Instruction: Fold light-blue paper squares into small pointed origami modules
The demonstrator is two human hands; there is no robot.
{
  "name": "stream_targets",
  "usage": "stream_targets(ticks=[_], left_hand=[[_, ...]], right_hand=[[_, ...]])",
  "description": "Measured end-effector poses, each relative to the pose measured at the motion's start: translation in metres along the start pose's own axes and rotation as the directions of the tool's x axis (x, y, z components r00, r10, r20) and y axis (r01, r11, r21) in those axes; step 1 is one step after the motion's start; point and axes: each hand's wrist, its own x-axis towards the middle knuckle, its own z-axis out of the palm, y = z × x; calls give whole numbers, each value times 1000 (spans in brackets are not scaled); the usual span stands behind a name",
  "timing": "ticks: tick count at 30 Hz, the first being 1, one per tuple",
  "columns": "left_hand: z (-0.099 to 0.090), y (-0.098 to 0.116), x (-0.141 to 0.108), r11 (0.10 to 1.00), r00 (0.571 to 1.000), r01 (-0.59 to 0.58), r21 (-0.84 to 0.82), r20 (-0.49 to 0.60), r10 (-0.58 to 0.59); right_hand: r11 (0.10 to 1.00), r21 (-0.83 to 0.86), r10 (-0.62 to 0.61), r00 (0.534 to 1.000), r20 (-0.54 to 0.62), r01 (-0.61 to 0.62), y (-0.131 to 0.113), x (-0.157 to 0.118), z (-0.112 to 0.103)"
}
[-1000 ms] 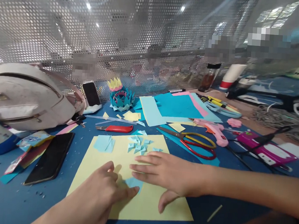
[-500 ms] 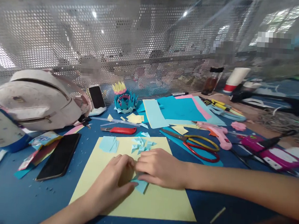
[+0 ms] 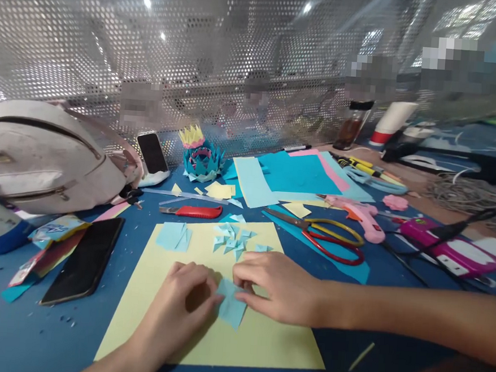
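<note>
A small light blue paper square (image 3: 231, 305) lies on the large pale yellow sheet (image 3: 271, 346). My left hand (image 3: 182, 303) pinches its left edge between thumb and fingers. At its right edge, the thumb and fingers of my right hand (image 3: 277, 290) close on the paper. Beyond my hands sits a cluster of small folded light blue pieces (image 3: 231, 242), with one separate folded piece (image 3: 263, 248) to its right. Several flat light blue squares (image 3: 174, 236) are stacked at the sheet's back left.
A red cutter (image 3: 199, 211) lies behind the sheet, scissors (image 3: 333, 234) to its right. Further right are a pink glue gun (image 3: 362, 214) and a magenta power strip (image 3: 443, 245). A black phone (image 3: 85, 262) and a backpack (image 3: 46, 160) are left; a paper flower (image 3: 203, 160) stands behind.
The paper between my hands now shows as a wider, flatter square. My hands have moved slightly apart. A folded piece now shows right of the cluster. The view has shifted a little.
</note>
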Motion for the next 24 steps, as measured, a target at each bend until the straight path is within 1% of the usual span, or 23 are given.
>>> stream_targets(ticks=[2,4,7,9,12,14,16,18,21,24], left_hand=[[0,2,2,999,1000,-31,10,7,31],[0,3,3,997,997,-74,4,24,74],[0,1,4,984,983,-174,-34,60,175],[-1,-2,3,957,954,-289,-29,73,291],[-2,-6,2,888,891,-453,76,69,448],[-1,-9,2,842,855,-518,152,52,517],[-1,-10,2,807,828,-554,203,31,560],[0,-10,1,789,815,-569,234,30,578],[0,-10,1,770,806,-580,267,51,589],[1,-7,1,753,799,-584,303,47,600]], right_hand=[[994,-46,-97,995,-20,96,8,-1,3],[977,-46,-210,976,-50,208,16,-2,5],[928,-45,-374,922,-101,371,25,-3,6],[897,-74,-442,887,-132,436,29,-4,7],[867,-102,-498,856,-138,487,32,-5,6],[846,-124,-533,837,-128,519,32,-6,5],[829,-155,-556,822,-123,537,32,-6,3],[823,-176,-563,817,-122,540,33,-6,3],[822,-182,-564,817,-122,540,34,-6,4],[826,-183,-557,822,-118,533,34,-5,5]])
